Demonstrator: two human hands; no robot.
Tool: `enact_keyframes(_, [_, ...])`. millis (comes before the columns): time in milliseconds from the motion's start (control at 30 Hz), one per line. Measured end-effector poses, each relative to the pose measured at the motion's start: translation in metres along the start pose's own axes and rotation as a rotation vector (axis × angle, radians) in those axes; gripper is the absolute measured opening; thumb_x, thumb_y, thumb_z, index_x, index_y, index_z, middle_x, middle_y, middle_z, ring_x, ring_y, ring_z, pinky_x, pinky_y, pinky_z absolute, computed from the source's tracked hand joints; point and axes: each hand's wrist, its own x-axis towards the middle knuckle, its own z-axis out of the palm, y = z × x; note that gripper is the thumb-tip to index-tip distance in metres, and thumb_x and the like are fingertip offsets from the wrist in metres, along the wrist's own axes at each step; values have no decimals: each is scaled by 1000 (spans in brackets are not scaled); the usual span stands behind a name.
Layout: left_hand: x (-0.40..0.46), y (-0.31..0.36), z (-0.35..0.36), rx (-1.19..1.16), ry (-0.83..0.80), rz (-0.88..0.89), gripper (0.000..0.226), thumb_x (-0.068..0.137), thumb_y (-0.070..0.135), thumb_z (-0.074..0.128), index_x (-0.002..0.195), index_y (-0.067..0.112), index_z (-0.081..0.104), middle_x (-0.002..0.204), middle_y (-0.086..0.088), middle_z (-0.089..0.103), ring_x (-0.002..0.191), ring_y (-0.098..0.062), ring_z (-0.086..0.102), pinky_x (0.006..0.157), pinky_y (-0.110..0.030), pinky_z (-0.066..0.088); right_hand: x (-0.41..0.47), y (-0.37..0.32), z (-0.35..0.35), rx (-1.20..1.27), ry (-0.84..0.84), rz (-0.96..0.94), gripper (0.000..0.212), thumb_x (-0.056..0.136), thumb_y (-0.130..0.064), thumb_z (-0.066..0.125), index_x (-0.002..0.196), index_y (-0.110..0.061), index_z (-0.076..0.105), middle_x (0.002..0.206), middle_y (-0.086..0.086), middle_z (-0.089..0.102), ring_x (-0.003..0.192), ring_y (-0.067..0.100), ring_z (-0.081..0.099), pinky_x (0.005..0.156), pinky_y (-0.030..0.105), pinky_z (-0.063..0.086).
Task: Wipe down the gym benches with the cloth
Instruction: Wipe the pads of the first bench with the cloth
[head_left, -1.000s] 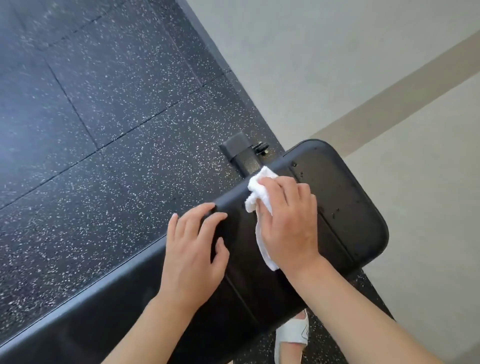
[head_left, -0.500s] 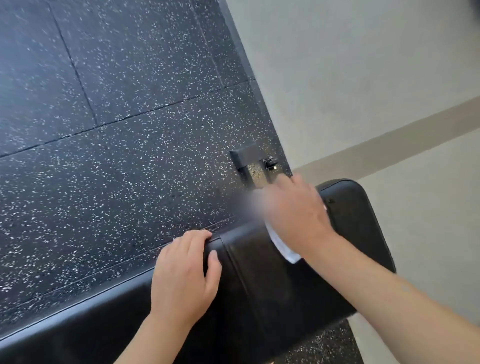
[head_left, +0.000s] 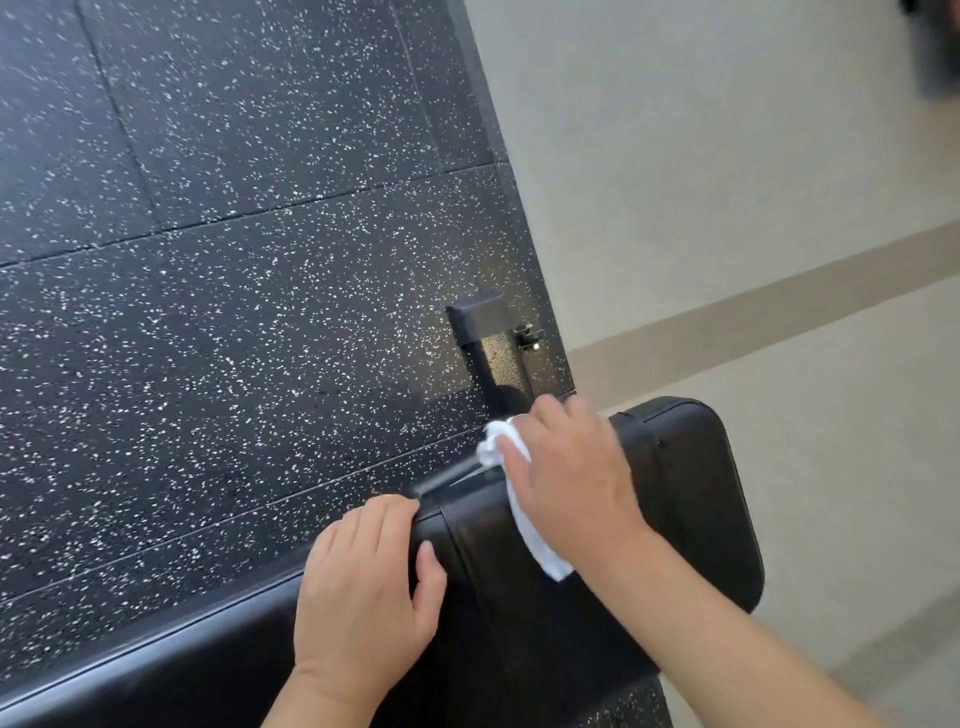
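A black padded gym bench (head_left: 691, 499) runs from the lower left to the right of the head view, its rounded end at the right. My right hand (head_left: 566, 478) presses a white cloth (head_left: 498, 441) flat on the pad near its far edge; the cloth shows in front of the fingers and below the palm. My left hand (head_left: 363, 587) rests on the bench just left of a seam, fingers curled over the far edge, holding nothing loose.
Black speckled rubber floor tiles (head_left: 234, 312) fill the left and top. A black metal bench foot with a bolt (head_left: 493, 332) stands on the floor beyond the pad. Pale floor with a tan stripe (head_left: 753, 312) lies to the right.
My right hand with the cloth slid along the far edge of the pad and is sharp again after a blurred stroke. My left hand's fingers stayed hooked over the edge. The camera view shifted.
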Motion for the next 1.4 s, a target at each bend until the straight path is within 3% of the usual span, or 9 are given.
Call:
enact_keyframes(67, [2, 1, 0, 2, 6, -4, 39, 93, 32, 48, 114, 7, 69, 111, -5, 69, 93, -31, 67, 88, -40, 46, 5, 39, -10, -27, 10, 104, 36, 103, -41, 43, 98, -21, 73, 95, 0, 63, 83, 23, 48, 72, 41, 42])
enact_keyframes(167, [1, 2, -1, -4, -18, -15, 39, 93, 32, 48, 115, 8, 68, 112, -5, 68, 94, -31, 67, 86, -43, 49, 3, 16, -11, -18, 17, 189, 33, 104, -41, 44, 100, -21, 71, 99, 0, 62, 86, 24, 46, 73, 42, 38])
enact_keyframes(300, [3, 0, -4, -13, -59, -6, 31, 94, 33, 47, 108, 11, 64, 102, -2, 63, 86, -28, 61, 76, -38, 44, -9, -73, -1, 121, 37, 9, 21, 100, -38, 54, 90, -22, 64, 92, -2, 57, 84, 24, 48, 72, 41, 34])
enact_keyframes(433, [5, 1, -8, -14, -70, -1, 21, 94, 31, 46, 97, 14, 57, 92, 2, 55, 77, -27, 54, 70, -34, 33, -9, -81, 8, 210, 95, -91, 26, 102, -40, 52, 90, -20, 64, 92, -2, 56, 84, 23, 47, 72, 38, 36])
enact_keyframes(500, [4, 3, -10, 11, -77, -1, 26, 92, 30, 45, 107, 14, 60, 100, 2, 59, 83, -26, 58, 71, -38, 39, -11, -57, 6, 196, 118, -110, 28, 103, -40, 49, 94, -19, 66, 94, 0, 58, 84, 25, 48, 70, 39, 39])
enact_keyframes(733, [7, 18, -13, 17, -124, -17, 46, 92, 23, 38, 133, 13, 57, 129, -4, 60, 112, -29, 59, 92, -48, 49, -72, -15, 9, 267, 322, 200, 26, 105, -34, 63, 126, -19, 66, 113, 4, 64, 83, 27, 53, 65, 43, 47])
enact_keyframes(933, [16, 72, -2, 12, -200, 459, 47, 92, 16, 47, 135, 4, 60, 144, -12, 55, 134, -34, 50, 118, -49, 39, -171, -21, 38, 382, 328, 176, 40, 100, -27, 67, 139, -17, 64, 121, 3, 64, 82, 27, 53, 65, 46, 47])
enact_keyframes(1100, [19, 119, 40, 144, -322, 783, 44, 91, 12, 49, 132, 9, 63, 146, -11, 56, 138, -38, 50, 113, -60, 39, -220, 22, 50, 438, 438, 499, 35, 103, -30, 66, 134, -18, 60, 121, 6, 62, 87, 30, 53, 70, 50, 49])
enact_keyframes(1400, [6, 135, 72, 257, -114, 824, 45, 83, 6, 59, 127, 9, 67, 140, -13, 58, 133, -41, 51, 118, -63, 31, -255, -64, 71, 931, 717, 934, 33, 106, -31, 61, 137, -22, 55, 133, -2, 50, 112, 22, 51, 97, 36, 46])
